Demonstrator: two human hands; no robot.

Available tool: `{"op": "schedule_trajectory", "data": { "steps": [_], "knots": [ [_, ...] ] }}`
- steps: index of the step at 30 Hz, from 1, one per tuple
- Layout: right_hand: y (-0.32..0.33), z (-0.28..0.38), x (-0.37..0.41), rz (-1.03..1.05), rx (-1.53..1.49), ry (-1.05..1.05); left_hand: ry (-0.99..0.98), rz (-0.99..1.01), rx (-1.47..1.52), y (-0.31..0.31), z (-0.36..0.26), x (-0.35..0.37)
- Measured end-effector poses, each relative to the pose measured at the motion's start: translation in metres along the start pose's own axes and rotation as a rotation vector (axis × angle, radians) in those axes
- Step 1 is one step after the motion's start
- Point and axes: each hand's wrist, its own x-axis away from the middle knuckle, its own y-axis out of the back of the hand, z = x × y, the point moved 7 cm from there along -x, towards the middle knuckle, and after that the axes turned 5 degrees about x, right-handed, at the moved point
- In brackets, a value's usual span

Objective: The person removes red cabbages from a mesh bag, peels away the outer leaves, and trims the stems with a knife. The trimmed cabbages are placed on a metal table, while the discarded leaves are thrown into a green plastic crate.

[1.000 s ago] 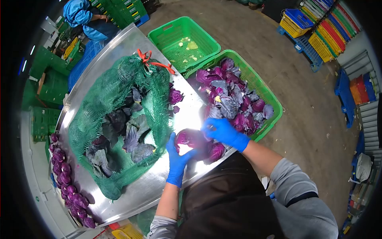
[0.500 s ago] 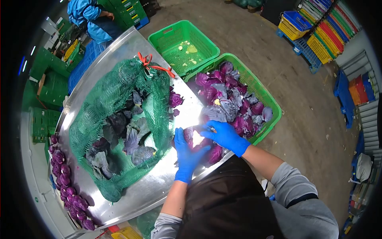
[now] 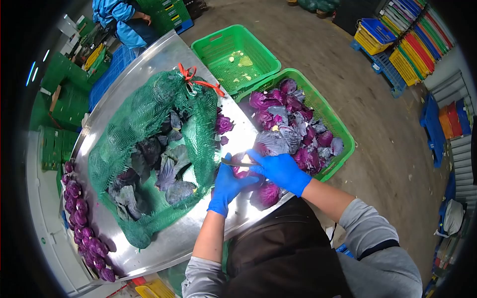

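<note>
Purple cabbage: one red cabbage head at the near edge of the tabletop, lower centre of the frame, pressed between both blue-gloved hands.
Left hand: grip closed around the cabbage's left side, fingers spread up over it and pointing toward the upper right.
Right hand: grip closed on a knife, resting on the top right of the cabbage.
Knife line: the blade's long axis runs almost level, from the right hand leftward across the top of the cabbage, its tip above the left fingers.
Key relation: the cabbage lies directly under the blade and just left of the right hand; both hands touch it, and the right one carries the edge.
Arms: the left forearm rises steeply from the lower centre; the right forearm comes in from the lower right, bent at the elbow.
Around: a green net sack of cabbages at centre left; a green crate of purple leaves at right; a far crate with pale scraps above it; a row of cabbages at lower left; another person in blue at upper left.
</note>
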Motion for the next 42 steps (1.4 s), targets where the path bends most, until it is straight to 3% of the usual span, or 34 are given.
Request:
{"op": "schedule_trajectory", "data": {
  "steps": [2, 4, 5, 7, 8, 9, 11, 15, 16, 17, 19, 21, 23, 24, 26, 27, 29, 31, 33, 35, 36, 38, 42],
  "knots": [
    [-0.007, -0.005, -0.006, -0.003, 0.040, 0.032, 0.010, -0.038, -0.056, 0.003, 0.004, 0.001],
    [-0.014, 0.003, -0.004, -0.219, 0.187, 0.313, 0.048, 0.012, 0.083, -0.001, 0.010, 0.003],
    [-0.011, -0.001, -0.007, -0.211, 0.187, 0.306, 0.054, 0.018, 0.088, -0.005, 0.014, 0.008],
    [-0.005, -0.033, -0.035, 0.027, -0.313, 0.024, -0.341, -0.084, -0.540, -0.012, -0.006, 0.024],
    [0.012, -0.028, -0.040, 0.091, 0.113, 0.070, -0.348, -0.089, -0.703, -0.021, -0.003, 0.032],
    [0.003, -0.025, -0.037, 0.083, 0.108, 0.056, -0.352, -0.074, -0.712, -0.018, 0.002, 0.038],
    [-0.018, -0.044, -0.039, 0.053, -0.222, -0.232, -0.178, -0.073, -0.344, -0.007, 0.017, 0.031],
    [-0.024, -0.075, -0.023, -0.069, -0.505, -0.367, -0.224, 0.011, -0.127, 0.000, 0.010, 0.053],
    [-0.023, -0.096, -0.015, -0.202, -0.565, -0.578, -0.229, -0.037, -0.115, 0.004, 0.007, 0.059],
    [-0.020, -0.097, -0.012, -0.201, -0.563, -0.573, -0.233, -0.041, -0.113, 0.005, 0.009, 0.059],
    [-0.002, -0.091, 0.005, -0.239, -0.135, -0.640, -0.111, -0.097, 0.193, 0.009, 0.021, 0.060],
    [-0.025, -0.052, 0.018, 0.190, -0.299, -0.651, -0.120, -0.105, 0.151, 0.005, 0.018, 0.060],
    [-0.032, -0.004, 0.024, 0.129, -0.369, -0.288, -0.084, -0.144, 0.145, 0.003, 0.012, 0.060],
    [-0.037, -0.004, 0.027, 0.128, -0.370, -0.289, -0.084, -0.143, 0.144, 0.005, 0.017, 0.059],
    [-0.042, -0.011, 0.030, -0.137, -0.615, -0.273, -0.061, -0.151, 0.178, 0.013, 0.031, 0.057],
    [-0.045, -0.020, 0.031, -0.139, -0.617, -0.274, -0.061, -0.149, 0.175, 0.013, 0.030, 0.057],
    [-0.049, -0.054, 0.037, -0.033, -0.709, -0.334, -0.047, -0.141, 0.242, 0.012, 0.029, 0.057],
    [-0.039, -0.086, 0.035, 0.096, -0.140, -0.446, -0.035, -0.116, 0.276, 0.009, 0.020, 0.059],
    [-0.026, -0.063, 0.022, 0.115, -0.153, -0.418, -0.017, -0.091, 0.309, 0.009, 0.021, 0.057],
    [-0.022, -0.022, 0.005, 0.149, -0.821, -0.264, -0.054, 0.003, 0.193, 0.006, 0.023, 0.051],
    [-0.033, -0.027, 0.003, 0.143, -0.821, -0.263, -0.057, 0.006, 0.189, 0.005, 0.019, 0.051],
    [-0.052, -0.021, -0.007, 0.167, -0.902, -0.008, -0.006, -0.088, 0.231, 0.006, 0.015, 0.057],
    [-0.051, -0.024, -0.008, 0.361, -0.819, -0.010, -0.129, -0.201, -0.083, 0.006, 0.032, 0.053]
  ]
}}
